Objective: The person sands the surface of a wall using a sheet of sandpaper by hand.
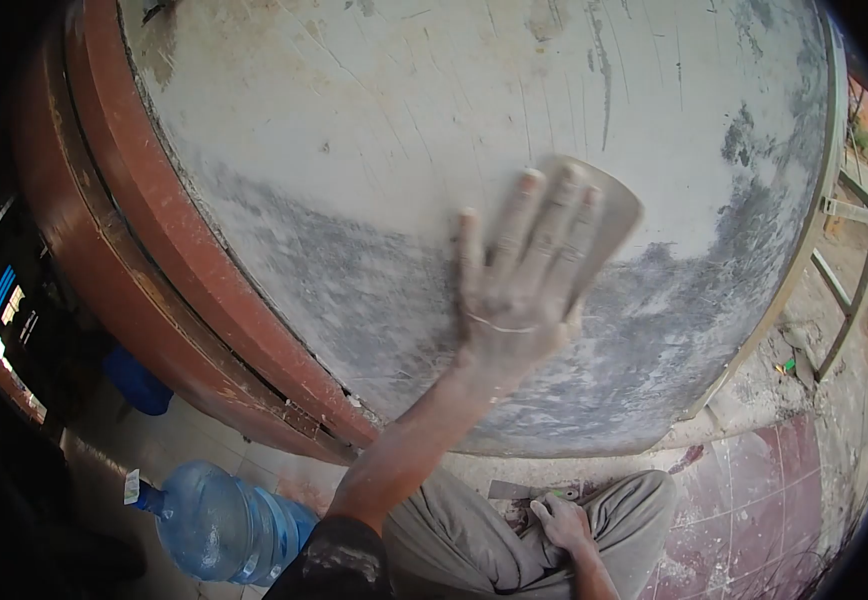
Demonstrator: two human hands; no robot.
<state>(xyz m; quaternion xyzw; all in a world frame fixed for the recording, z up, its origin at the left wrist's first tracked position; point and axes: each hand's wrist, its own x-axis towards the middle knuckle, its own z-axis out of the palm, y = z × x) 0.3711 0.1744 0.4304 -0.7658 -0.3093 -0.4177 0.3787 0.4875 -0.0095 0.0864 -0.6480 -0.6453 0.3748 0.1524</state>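
My left hand (519, 270), coated in pale dust, presses flat with spread fingers over a sheet of sandpaper (614, 205) against the wall panel (434, 120). The sheet's rounded edge sticks out past my fingertips on the right, and the rest is hidden under my palm. Pale filler covers the panel's upper part, while its lower part is smeared dark grey. On my bent right leg rests my right hand (566, 525), its fingers loosely apart. Just beyond those fingers lies a putty knife (514, 490) with a flat metal blade and a greenish handle.
A large blue water bottle (219, 520) lies on its side at lower left. Reddish-brown door framing (174, 230) borders the panel on the left, with a blue container (138, 381) behind. Dusty maroon tiles (744, 500) and a metal frame (859, 215) are on the right.
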